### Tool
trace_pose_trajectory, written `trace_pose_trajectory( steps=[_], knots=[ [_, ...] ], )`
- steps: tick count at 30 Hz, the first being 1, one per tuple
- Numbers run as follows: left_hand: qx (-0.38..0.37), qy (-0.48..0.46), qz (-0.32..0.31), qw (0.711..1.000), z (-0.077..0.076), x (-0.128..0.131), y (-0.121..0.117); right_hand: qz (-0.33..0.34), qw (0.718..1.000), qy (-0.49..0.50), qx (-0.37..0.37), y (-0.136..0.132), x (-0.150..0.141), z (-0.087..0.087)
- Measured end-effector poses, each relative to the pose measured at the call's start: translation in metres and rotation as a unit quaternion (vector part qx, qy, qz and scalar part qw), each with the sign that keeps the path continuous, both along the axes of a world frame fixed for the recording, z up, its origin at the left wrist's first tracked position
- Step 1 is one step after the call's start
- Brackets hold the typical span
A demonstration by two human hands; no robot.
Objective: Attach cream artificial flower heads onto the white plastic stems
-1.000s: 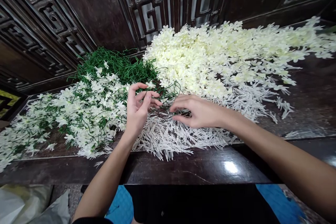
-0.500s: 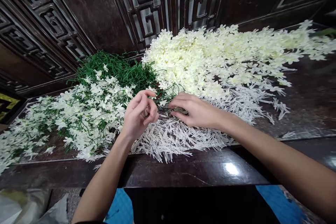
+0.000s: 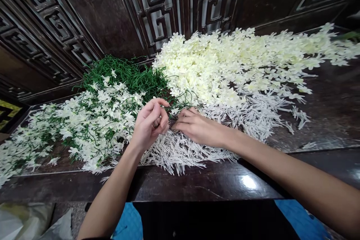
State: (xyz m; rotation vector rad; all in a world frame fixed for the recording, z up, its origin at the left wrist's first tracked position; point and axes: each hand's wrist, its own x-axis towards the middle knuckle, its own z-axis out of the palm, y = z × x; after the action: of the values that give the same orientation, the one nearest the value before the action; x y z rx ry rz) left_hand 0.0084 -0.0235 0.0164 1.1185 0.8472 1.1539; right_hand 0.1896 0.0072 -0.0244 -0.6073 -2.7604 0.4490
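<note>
Left hand (image 3: 147, 122), fingers kinda curled, right hand (image 3: 197, 127), fingers bunched together, couldn't tell if either pinched anything, both were by spiky white stamens (image 3: 177, 153) heaped on the dark-brown wooden bench (image 3: 334, 110)

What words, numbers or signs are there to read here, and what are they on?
None: I see no readable words, labels, brands, numbers or signs.
The wooden back has carved shapes, not letters.
No print is readable on the pale plastic at lower left.
</note>
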Motion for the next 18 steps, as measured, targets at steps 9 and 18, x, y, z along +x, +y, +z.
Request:
trace_pose_trajectory(
  steps=[9,18],
  knots=[
    [0.035,0.049,0.014,0.998,-0.001,0.000,0.000,-0.095,0.979,0.129,-0.124,0.010,0.011,0.007],
    [0.269,0.494,0.130,0.817,-0.031,-0.001,0.009,-0.168,0.964,0.187,-0.082,0.022,0.020,0.015]
  ],
)
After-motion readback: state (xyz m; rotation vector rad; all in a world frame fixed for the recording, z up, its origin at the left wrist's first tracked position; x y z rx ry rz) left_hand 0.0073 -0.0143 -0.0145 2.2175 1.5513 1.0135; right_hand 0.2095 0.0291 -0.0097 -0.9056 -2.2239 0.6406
